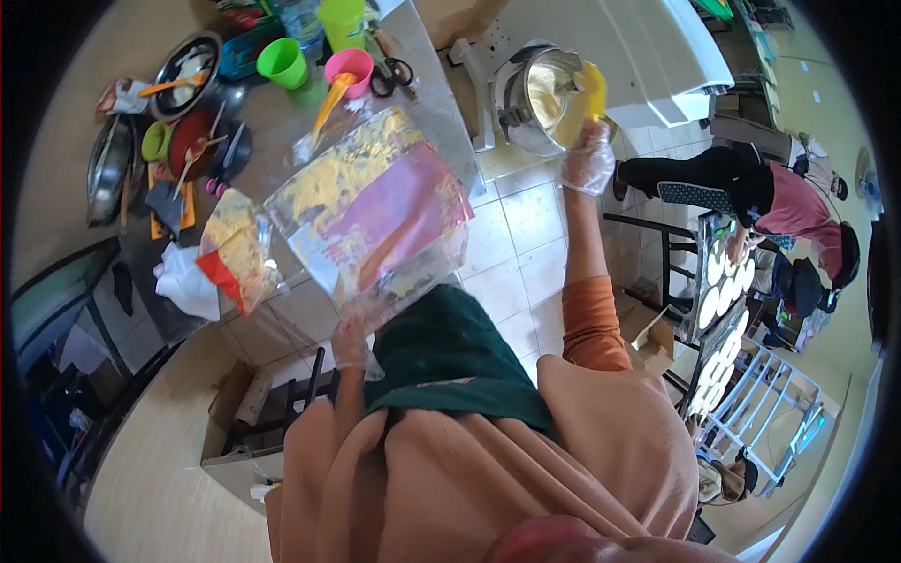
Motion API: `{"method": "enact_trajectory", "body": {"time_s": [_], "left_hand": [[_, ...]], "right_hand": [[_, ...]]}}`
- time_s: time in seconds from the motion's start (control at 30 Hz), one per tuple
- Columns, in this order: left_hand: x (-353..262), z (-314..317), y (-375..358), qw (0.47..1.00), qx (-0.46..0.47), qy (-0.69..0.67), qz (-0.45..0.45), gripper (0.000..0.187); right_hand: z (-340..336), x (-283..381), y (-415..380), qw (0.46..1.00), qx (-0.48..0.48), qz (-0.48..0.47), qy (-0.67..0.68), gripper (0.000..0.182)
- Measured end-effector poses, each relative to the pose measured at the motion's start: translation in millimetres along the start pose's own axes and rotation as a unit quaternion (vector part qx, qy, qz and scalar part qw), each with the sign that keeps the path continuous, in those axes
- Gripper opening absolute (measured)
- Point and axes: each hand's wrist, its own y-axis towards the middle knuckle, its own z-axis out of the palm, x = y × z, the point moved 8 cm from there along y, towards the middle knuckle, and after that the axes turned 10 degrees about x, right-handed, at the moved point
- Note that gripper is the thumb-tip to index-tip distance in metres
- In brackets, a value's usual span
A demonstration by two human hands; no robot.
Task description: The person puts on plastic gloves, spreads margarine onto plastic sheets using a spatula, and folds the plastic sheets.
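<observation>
My right hand [589, 161], in a clear plastic glove, is closed on a yellow scraper [593, 92]. The scraper is at the right rim of a shiny metal mixing bowl [526, 127], which has some pale residue inside. My left hand [353, 343], also in a clear glove, is closed on the near edge of a large plastic sheet [399, 202]. Yellow smears and a pink-purple area cover the sheet, which lies partly on the metal table and overhangs its edge. Left of it lies a smeared plastic bag [235, 246] with a red corner.
The metal table [253, 122] holds a green cup [282, 63], a pink cup [350, 71] with an orange-handled brush, black scissors [391, 77] and several bowls. A white machine [601, 47] stands behind the mixing bowl. At right, people work by trays of pale rounds [723, 281].
</observation>
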Motion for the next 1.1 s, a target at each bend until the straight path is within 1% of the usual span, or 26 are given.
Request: {"method": "enact_trajectory", "body": {"time_s": [0.03,0.07,0.13,0.17,0.2,0.23,0.27,0.3,0.37,0.4,0.5,0.57,0.63,0.67,0.7,0.73,0.8,0.87,0.9,0.97,1.0,1.07,1.1], "left_hand": [[19,-1,7,0.995,-0.002,0.085,0.058,0.044],[35,7,14,0.979,-0.003,0.169,0.118,0.045],[22,13,8,0.997,0.003,0.073,0.011,0.044],[48,20,13,0.999,-0.023,-0.022,0.012,0.043],[87,30,20,0.992,-0.049,-0.116,0.01,0.042],[112,36,24,0.975,-0.075,-0.208,0.004,0.041],[109,36,23,0.973,-0.068,-0.219,-0.007,0.034],[105,38,20,0.976,-0.074,-0.198,-0.044,0.031],[83,36,25,0.979,-0.083,-0.152,-0.11,0.026],[59,41,23,0.966,-0.104,-0.222,-0.088,0.022],[42,50,27,0.95,-0.088,-0.271,-0.129,0.02],[39,53,30,0.945,-0.093,-0.281,-0.141,0.02],[39,54,28,0.937,-0.099,-0.302,-0.146,0.021],[41,56,27,0.932,-0.099,-0.317,-0.143,0.021],[43,58,27,0.927,-0.099,-0.333,-0.14,0.022],[46,61,32,0.925,-0.091,-0.348,-0.124,0.024],[54,60,32,0.919,-0.079,-0.374,-0.096,0.026],[51,62,26,0.922,-0.072,-0.367,-0.1,0.028],[48,62,29,0.924,-0.067,-0.364,-0.097,0.029],[55,58,37,0.938,-0.073,-0.328,-0.091,0.029],[56,56,32,0.943,-0.077,-0.309,-0.094,0.029],[56,57,25,0.94,-0.072,-0.318,-0.097,0.026],[51,59,29,0.938,-0.07,-0.326,-0.093,0.024]], "right_hand": [[4,-16,7,1.0,-0.02,0.02,0.013,0.024],[22,-41,12,0.999,-0.01,0.043,0.001,0.021],[83,-98,9,0.999,-0.003,0.037,0.006,0.025],[119,-126,4,0.999,0.002,0.034,0.009,0.028],[172,-173,-7,0.974,0.129,0.186,-0.001,0.024],[193,-180,-19,0.925,0.228,0.274,-0.134,0.027],[244,-228,-36,0.904,0.299,0.262,-0.16,0.03],[290,-277,-57,0.877,0.369,0.247,-0.184,0.033],[275,-270,-52,0.87,0.372,0.291,-0.138,0.036],[264,-267,-51,0.867,0.371,0.314,-0.113,0.038],[251,-273,-42,0.887,0.354,0.293,-0.037,0.04],[246,-273,-32,0.905,0.303,0.299,0.008,0.045],[255,-293,-40,0.915,0.257,0.311,0.026,0.051],[305,-338,-60,0.911,0.323,0.253,-0.032,0.048],[312,-342,-57,0.874,0.402,0.269,-0.036,0.041],[287,-321,-33,0.897,0.374,0.227,-0.058,0.038],[263,-294,-21,0.903,0.365,0.204,-0.102,0.034],[261,-294,-33,0.871,0.397,0.249,-0.149,0.032],[242,-266,-28,0.861,0.426,0.249,-0.127,0.033],[234,-277,-29,0.876,0.332,0.342,-0.073,0.036],[241,-277,-34,0.875,0.354,0.319,-0.083,0.036],[248,-280,-47,0.87,0.392,0.279,-0.105,0.038],[243,-280,-40,0.88,0.374,0.274,-0.097,0.037]]}}
